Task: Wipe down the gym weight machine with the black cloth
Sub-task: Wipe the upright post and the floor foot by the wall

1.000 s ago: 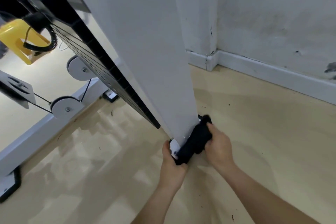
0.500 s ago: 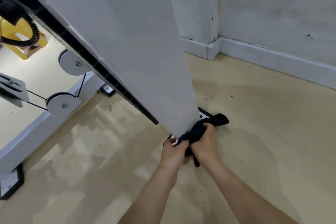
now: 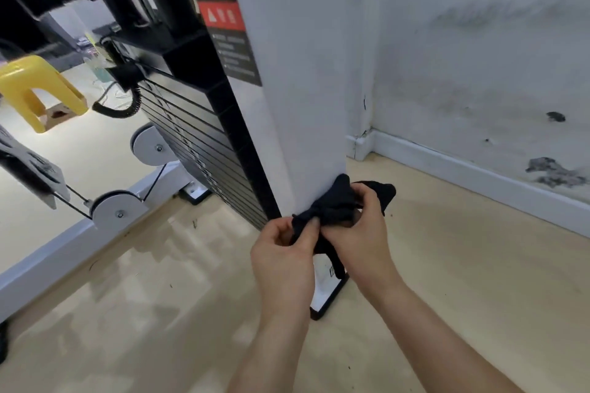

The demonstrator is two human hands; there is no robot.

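Plainly, the black cloth point(image 3: 335, 206) is not spread flat. It is bunched into a twisted wad against the lower corner edge of the weight machine's white side panel point(image 3: 297, 89), just above the foot plate point(image 3: 329, 292). The left hand point(image 3: 284, 254) pinches one end of the wad between thumb and curled fingers point(image 3: 311, 230). The right hand point(image 3: 362, 239) has its fingers closed round the middle, so both hands hold the cloth and nothing else.

The main risk, as I judge it, is poor coverage. A wad this tight meets the panel only along a narrow ridge, so a stroke up the face would likely leave unwiped bands on either side. One loose tail hangs down in front of the foot plate, and another juts out to the right. If the hanging tail drags on the wooden floor point(image 3: 447, 265), which shows dark specks of grit, it could carry that dirt back onto the white paint. The left hand also sits close to the bottom edge of the black weight stack point(image 3: 198, 137). A slip sideways could knock knuckles on the plates or snag the cloth between them. With the grip shared between two hands, one letting go carelessly could drop the wad.
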